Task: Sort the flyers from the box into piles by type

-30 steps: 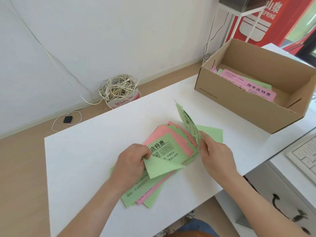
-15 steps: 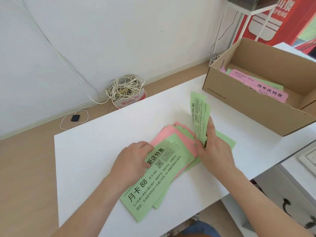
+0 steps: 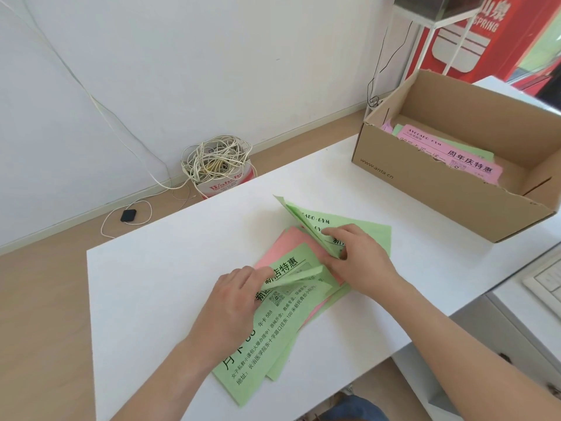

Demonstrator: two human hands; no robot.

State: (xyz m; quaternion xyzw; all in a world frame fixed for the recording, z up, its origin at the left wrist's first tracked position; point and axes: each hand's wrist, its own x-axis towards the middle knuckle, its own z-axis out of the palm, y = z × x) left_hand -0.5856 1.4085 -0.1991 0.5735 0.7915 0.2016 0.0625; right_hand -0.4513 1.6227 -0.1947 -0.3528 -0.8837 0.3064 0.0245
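A mixed heap of green flyers [image 3: 267, 338] and pink flyers [image 3: 285, 244] lies on the white table [image 3: 158, 293]. My left hand [image 3: 233, 299] rests on the heap and pinches the corner of one green flyer [image 3: 299, 276], lifting it. My right hand [image 3: 358, 256] grips a small bunch of green flyers [image 3: 303, 220], tilted low over the heap's far right side. The open cardboard box [image 3: 425, 189] stands at the far right of the table, with a pink flyer [image 3: 455, 153] on top of green ones inside.
A tub with a tangle of white cable [image 3: 217, 164] stands on the floor behind the table, next to a black adapter [image 3: 128, 215]. A keyboard [image 3: 546, 284] lies on a lower desk at right. A white stand [image 3: 437, 41] rises behind the box.
My right hand has lowered its bunch of green flyers from upright to a low tilt over the heap. My left hand has lifted a green flyer's corner.
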